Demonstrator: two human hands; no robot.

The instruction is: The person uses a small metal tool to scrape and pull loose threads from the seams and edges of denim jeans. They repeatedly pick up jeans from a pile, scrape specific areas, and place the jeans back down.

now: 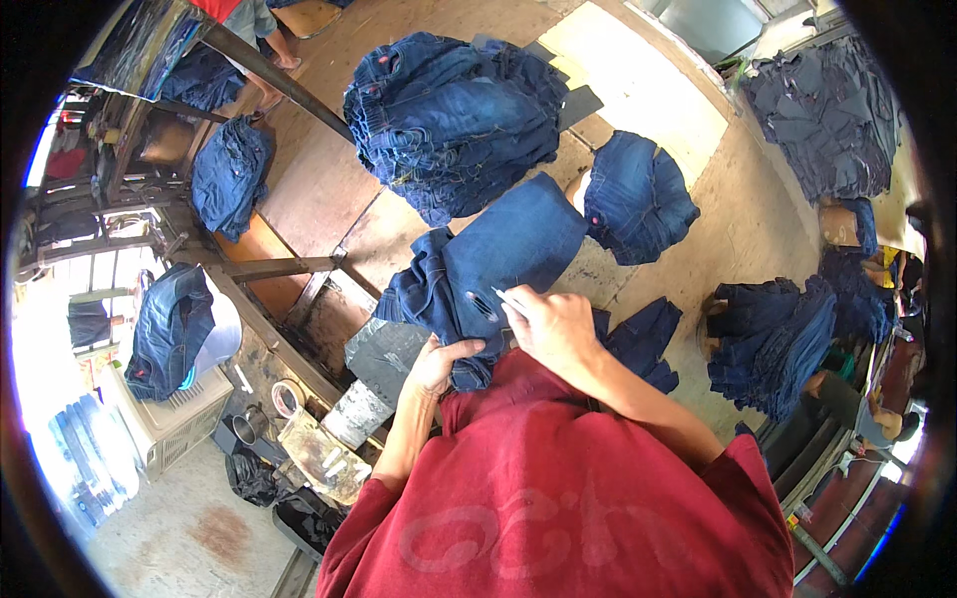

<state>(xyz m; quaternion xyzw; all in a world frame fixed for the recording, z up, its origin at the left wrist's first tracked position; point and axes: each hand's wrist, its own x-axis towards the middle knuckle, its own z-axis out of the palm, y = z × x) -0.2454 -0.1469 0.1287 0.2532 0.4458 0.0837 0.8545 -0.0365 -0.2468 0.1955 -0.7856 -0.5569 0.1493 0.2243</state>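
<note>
A pair of dark blue jeans (518, 234) lies in front of me, one leg spread flat and the rest bunched on the left. My left hand (439, 364) grips the bunched denim at its near edge, thumb on top. Closed in a pinch, my right hand (553, 324) holds a thin, pale, pointed tool (511, 301) against the cloth; its exact kind is too small to make out. Just left of the tip is a small frayed, pale-edged patch (481, 306) on the denim.
Beyond the jeans rises a big heap of jeans (449, 120), with a smaller pile (638, 199) to its right. More denim (768, 339) lies farther right. At left are a roll of tape (287, 398), a metal cup (251, 427) and a beige box (169, 419). Another person's legs (264, 75) show at far left.
</note>
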